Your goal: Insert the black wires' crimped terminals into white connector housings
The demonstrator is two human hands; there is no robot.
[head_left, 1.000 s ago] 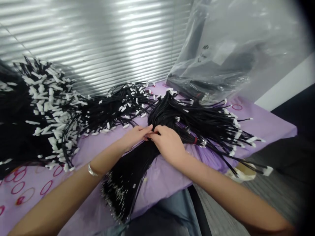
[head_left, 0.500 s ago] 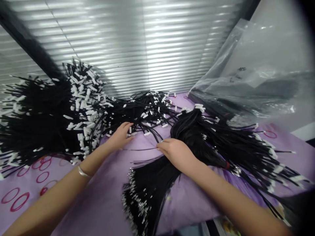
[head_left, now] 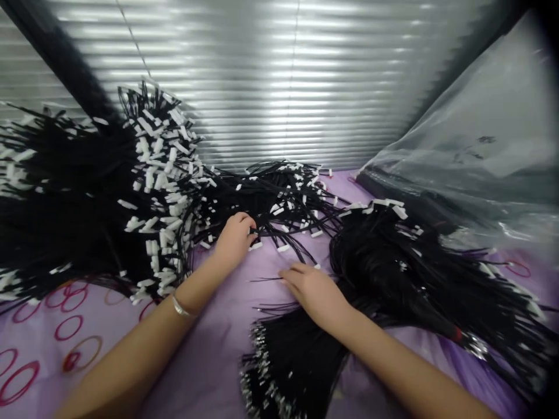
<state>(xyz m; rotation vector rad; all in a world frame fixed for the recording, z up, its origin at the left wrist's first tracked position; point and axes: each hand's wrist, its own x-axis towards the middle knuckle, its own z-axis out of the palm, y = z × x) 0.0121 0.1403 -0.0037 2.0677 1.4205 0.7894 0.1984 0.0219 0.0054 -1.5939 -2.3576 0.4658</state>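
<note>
Densely tangled black cables (head_left: pixel 279 201) bristle with white connectors (head_left: pixel 151 177).

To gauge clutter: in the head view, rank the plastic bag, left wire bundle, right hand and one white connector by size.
Plastic bag and left wire bundle look alike; then right hand; then white connector.

Purple cloth (head_left: pixel 205 361) with red ring prints (head_left: pixel 67 334), spread over maybe a bed or tabletop, hard to say from this angle! Right on top: great heaps of black wires (head_left: pixel 78 198), white connectors (head_left: pixel 152 174) at their ends, and a clear plastic bag (head_left: pixel 480 174) slumped at the far right corner.
</note>
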